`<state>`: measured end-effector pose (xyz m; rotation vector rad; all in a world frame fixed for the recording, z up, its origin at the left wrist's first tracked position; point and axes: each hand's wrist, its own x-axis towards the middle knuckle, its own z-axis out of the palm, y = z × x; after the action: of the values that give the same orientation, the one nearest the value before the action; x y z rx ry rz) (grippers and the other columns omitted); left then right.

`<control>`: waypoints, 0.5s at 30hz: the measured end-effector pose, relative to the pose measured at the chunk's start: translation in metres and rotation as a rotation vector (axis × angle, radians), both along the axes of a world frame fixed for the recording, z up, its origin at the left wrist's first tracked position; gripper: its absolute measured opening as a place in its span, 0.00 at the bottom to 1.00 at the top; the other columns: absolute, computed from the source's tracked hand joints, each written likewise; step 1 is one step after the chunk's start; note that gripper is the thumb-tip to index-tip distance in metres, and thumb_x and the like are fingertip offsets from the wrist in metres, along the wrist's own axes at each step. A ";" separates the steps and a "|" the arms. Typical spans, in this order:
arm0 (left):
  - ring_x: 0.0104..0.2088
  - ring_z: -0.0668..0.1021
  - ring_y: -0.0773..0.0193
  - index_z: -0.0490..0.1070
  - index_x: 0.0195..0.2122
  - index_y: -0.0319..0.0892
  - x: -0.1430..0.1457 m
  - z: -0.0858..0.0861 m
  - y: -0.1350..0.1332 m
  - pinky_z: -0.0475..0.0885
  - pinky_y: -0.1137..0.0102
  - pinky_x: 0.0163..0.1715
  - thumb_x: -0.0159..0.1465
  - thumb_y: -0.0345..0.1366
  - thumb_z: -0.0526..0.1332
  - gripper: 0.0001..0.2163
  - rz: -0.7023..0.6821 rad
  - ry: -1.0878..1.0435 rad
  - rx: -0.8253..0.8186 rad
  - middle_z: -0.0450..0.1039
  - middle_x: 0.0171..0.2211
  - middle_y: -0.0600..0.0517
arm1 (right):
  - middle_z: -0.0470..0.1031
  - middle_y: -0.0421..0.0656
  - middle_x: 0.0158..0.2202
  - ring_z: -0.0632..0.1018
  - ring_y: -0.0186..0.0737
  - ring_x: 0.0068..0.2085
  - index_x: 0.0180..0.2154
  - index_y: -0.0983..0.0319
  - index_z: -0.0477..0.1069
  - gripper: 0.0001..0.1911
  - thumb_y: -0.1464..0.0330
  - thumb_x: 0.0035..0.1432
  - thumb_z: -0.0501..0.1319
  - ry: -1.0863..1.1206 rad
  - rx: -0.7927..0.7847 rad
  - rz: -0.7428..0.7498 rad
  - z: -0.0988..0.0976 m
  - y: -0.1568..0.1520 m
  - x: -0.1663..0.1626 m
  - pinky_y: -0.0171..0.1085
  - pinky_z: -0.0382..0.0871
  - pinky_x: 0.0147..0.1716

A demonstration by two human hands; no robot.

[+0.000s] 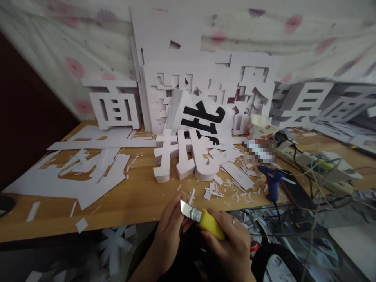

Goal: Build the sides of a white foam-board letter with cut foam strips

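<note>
A yellow-handled utility knife (202,220) is gripped in the right hand (230,244), fingers wrapped closed round the handle, below the near edge of the wooden table (141,201). The short steel blade (186,208) is angled up and to the left. The left hand (170,231) is pressed against the blade, thumb and fingertips closed on or beside it; whether anything small is pinched there cannot be told. The two hands are held together, touching at the knife.

Just beyond the hands, small white foam offcuts (226,188) are scattered over the tabletop. Further ahead a block of thick white foam characters (182,156) is laid flat, with a printed sheet bearing a black character (202,117) propped behind it. To the right of the right hand a blue glue gun (273,182) is stood on the table, near a tangle of cables (308,176) and a power strip (311,158). Well to the left of the left hand, flat foam sheets with cut-out shapes (76,176) are spread. More cut foam characters (114,105) are leaned against the floral wall behind.
</note>
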<state>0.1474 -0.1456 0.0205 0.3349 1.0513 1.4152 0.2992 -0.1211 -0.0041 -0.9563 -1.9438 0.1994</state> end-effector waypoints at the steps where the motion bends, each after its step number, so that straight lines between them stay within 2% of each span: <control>1: 0.36 0.80 0.58 0.76 0.39 0.42 0.001 0.000 -0.001 0.75 0.67 0.39 0.51 0.50 0.72 0.21 0.005 -0.006 -0.013 0.78 0.34 0.49 | 0.76 0.41 0.26 0.77 0.37 0.25 0.43 0.60 0.73 0.15 0.55 0.63 0.60 0.005 -0.001 0.001 0.001 0.000 0.000 0.33 0.70 0.24; 4: 0.42 0.80 0.53 0.76 0.43 0.42 0.003 0.000 -0.003 0.75 0.62 0.44 0.50 0.51 0.72 0.24 0.010 -0.004 -0.047 0.79 0.41 0.45 | 0.75 0.40 0.25 0.76 0.37 0.24 0.42 0.60 0.73 0.15 0.55 0.62 0.61 0.007 0.019 -0.009 0.002 0.001 -0.001 0.33 0.69 0.23; 6: 0.42 0.80 0.53 0.75 0.43 0.43 0.003 0.001 -0.004 0.74 0.62 0.44 0.52 0.52 0.70 0.23 0.003 0.011 -0.036 0.78 0.41 0.46 | 0.75 0.40 0.25 0.76 0.37 0.23 0.42 0.60 0.73 0.15 0.56 0.62 0.61 0.003 0.035 -0.016 0.002 0.003 0.000 0.33 0.69 0.23; 8: 0.37 0.78 0.59 0.74 0.39 0.42 0.001 0.002 -0.004 0.74 0.66 0.40 0.55 0.52 0.68 0.19 -0.044 0.047 0.022 0.77 0.35 0.48 | 0.76 0.41 0.26 0.77 0.37 0.24 0.42 0.60 0.73 0.14 0.57 0.63 0.61 -0.004 0.038 -0.023 0.001 0.005 0.003 0.32 0.69 0.23; 11: 0.25 0.69 0.68 0.68 0.26 0.41 -0.003 0.005 -0.004 0.68 0.73 0.29 0.62 0.53 0.62 0.19 -0.162 0.144 0.190 0.65 0.23 0.54 | 0.78 0.42 0.27 0.78 0.37 0.25 0.41 0.61 0.74 0.12 0.59 0.63 0.61 0.017 0.019 -0.089 -0.003 0.009 0.010 0.31 0.70 0.23; 13: 0.23 0.65 0.70 0.65 0.23 0.41 -0.005 0.005 -0.003 0.65 0.73 0.27 0.64 0.53 0.60 0.21 -0.183 0.184 0.235 0.61 0.21 0.56 | 0.79 0.41 0.27 0.78 0.36 0.23 0.39 0.61 0.75 0.11 0.60 0.64 0.61 0.065 -0.010 -0.135 -0.004 0.011 0.013 0.30 0.69 0.22; 15: 0.27 0.70 0.68 0.69 0.27 0.41 -0.004 0.003 -0.003 0.69 0.71 0.32 0.60 0.55 0.64 0.20 -0.124 0.144 0.159 0.66 0.25 0.54 | 0.78 0.41 0.25 0.77 0.35 0.22 0.38 0.61 0.76 0.14 0.58 0.65 0.59 0.119 -0.021 -0.130 -0.001 0.009 0.011 0.30 0.69 0.20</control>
<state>0.1432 -0.1485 0.0237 0.6157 1.0177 1.3808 0.3099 -0.1119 -0.0047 -1.0566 -1.7681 0.1974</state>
